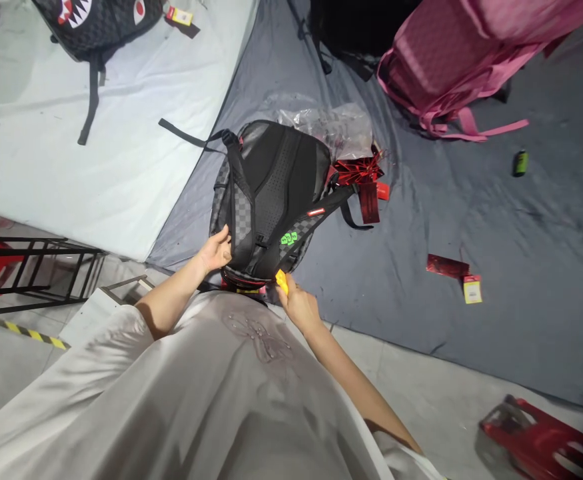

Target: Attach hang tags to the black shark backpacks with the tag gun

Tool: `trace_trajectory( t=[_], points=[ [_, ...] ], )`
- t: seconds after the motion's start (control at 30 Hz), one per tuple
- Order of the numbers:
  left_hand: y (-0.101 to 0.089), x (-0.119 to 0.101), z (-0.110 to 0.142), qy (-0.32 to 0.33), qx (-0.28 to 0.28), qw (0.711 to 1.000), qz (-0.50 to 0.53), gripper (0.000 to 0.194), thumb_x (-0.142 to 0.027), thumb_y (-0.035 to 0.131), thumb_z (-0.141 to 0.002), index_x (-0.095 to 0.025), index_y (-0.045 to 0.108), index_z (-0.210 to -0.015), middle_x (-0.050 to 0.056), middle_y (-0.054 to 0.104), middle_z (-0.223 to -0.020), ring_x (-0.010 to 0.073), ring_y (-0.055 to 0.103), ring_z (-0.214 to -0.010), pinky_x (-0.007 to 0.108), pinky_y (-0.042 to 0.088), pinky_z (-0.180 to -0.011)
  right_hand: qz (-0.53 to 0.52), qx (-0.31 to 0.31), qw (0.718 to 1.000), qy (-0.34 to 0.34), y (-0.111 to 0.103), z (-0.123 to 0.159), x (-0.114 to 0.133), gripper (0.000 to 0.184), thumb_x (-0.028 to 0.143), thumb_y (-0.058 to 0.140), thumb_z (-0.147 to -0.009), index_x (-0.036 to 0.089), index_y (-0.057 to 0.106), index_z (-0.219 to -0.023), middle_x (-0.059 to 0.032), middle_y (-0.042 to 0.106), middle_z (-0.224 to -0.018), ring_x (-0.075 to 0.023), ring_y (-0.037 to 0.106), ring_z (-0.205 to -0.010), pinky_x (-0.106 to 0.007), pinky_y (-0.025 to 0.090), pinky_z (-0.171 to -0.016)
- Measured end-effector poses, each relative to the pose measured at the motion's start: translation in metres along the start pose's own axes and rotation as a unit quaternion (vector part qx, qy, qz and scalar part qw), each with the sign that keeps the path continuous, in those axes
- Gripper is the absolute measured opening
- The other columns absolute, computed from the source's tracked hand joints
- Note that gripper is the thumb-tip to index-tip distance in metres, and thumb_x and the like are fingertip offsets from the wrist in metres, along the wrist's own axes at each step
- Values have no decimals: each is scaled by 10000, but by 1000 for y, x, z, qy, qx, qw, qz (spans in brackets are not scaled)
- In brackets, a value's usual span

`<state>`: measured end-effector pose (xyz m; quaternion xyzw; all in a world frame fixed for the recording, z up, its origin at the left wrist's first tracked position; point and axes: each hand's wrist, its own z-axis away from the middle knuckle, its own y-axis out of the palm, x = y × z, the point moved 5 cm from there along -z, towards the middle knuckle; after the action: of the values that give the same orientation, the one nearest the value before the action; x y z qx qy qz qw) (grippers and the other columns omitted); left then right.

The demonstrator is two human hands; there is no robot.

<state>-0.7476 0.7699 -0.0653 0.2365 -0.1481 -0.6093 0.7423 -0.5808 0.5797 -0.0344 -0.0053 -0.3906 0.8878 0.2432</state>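
At the far left, a dark checked backpack (pixel 116 33) with a printed toothy mouth and red-and-white eye lies on a white cloth (pixel 136 100). A yellow, white and red paper tag (pixel 179 15) lies beside it, its print too small to read.

Nearer the middle, the left hand (pixel 215 252) is spread, palm up, at the near left side of a black and grey checked backpack (pixel 271 180); whether it presses on the fabric cannot be told. This backpack lies back panel up on a grey cloth (pixel 396 267), at the near edge. It is out of any wrapping, both shoulder straps are attached, and strap tails trail loose to left and right. How much remains to be done on it cannot be told. Green lettering (pixel 289 238) on the right strap looks like "SGS", uncertainly; the small red patch (pixel 316 212) further up is illegible.

The right hand (pixel 300 305) is closed around a small yellow plastic-looking object (pixel 282 281) at the near right corner.

Just beyond, on the right, lie crumpled clear plastic (pixel 354 133) and shiny red strips (pixel 358 171). At the far right is a pink checked backpack (pixel 446 73); nearer lies a red tag (pixel 448 265) with a yellow-edged white label (pixel 472 290), also unreadable.
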Motion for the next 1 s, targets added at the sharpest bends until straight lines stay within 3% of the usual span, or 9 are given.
trace_trajectory(
  t=[0.13,0.2,0.27,0.33,0.4,0.5,0.67,0.8,1.0],
  points=[
    [-8,-4,-6,-19,37,999,-26,567,-595,340,-989,-166,655,-1183,112,738,-928,61,596,-484,93,286,-298,-16,-5,995,99,6,11,-17,482,446,304,-1046,131,412,-1394,-150,723,-1006,-235,710,-870,-273,415,-654],
    [-13,-4,-11,-22,51,998,-28,639,-635,329,-971,-136,639,-1223,133,741,-939,92,611,-494,131,345,-316,-26,-3,987,159,11,13,-25,467,443,297,-1048,130,428,-1370,-141,726,-962,-240,711,-859,-272,402,-637],
    [-15,-5,-17,-10,64,998,-24,678,-633,331,-963,-85,634,-1224,158,743,-953,152,665,-578,212,496,-427,-35,-2,983,182,16,10,-25,454,441,299,-1049,141,436,-1362,-131,727,-956,-245,711,-864,-277,402,-638],
    [-16,-6,-23,11,77,997,-19,627,-573,350,-965,-62,654,-1168,172,744,-986,202,707,-703,305,596,-619,-42,1,983,181,19,3,-22,452,444,315,-1047,148,440,-1364,-124,730,-947,-246,712,-863,-280,406,-645],
    [-15,-7,-28,21,98,995,-22,549,-522,389,-947,-73,680,-1073,173,745,-1012,210,709,-736,344,608,-719,-48,0,983,178,20,-2,-21,457,450,338,-1042,148,444,-1369,-121,732,-931,-244,713,-857,-278,408,-650],
    [-11,-7,-29,19,138,990,-32,488,-507,439,-900,-91,693,-930,184,742,-1041,199,684,-649,355,608,-681,-59,-9,984,169,19,0,-24,468,453,346,-1040,162,426,-1399,-115,734,-923,-240,714,-841,-273,402,-638],
    [-5,0,-26,11,164,986,-36,411,-447,494,-827,-86,687,-865,193,735,-1069,202,680,-646,366,604,-680,-63,-13,983,174,18,13,-40,461,438,294,-1048,178,452,-1394,-100,724,-883,-235,705,-799,-281,388,-635],
    [-1,1,-25,30,166,985,-38,398,-473,549,-775,-101,675,-841,177,737,-1066,189,666,-630,357,601,-661,-72,-13,984,164,16,17,-47,462,440,275,-1049,168,491,-1354,-101,721,-876,-230,691,-787,-282,361,-625],
    [12,-1,-21,58,122,988,-77,480,-533,436,-877,-125,681,-935,147,737,-1043,188,664,-676,394,609,-768,-85,-10,981,174,8,14,-44,466,442,288,-1044,163,498,-1353,-113,721,-890,-222,679,-790,-277,324,-614]
  ],
)
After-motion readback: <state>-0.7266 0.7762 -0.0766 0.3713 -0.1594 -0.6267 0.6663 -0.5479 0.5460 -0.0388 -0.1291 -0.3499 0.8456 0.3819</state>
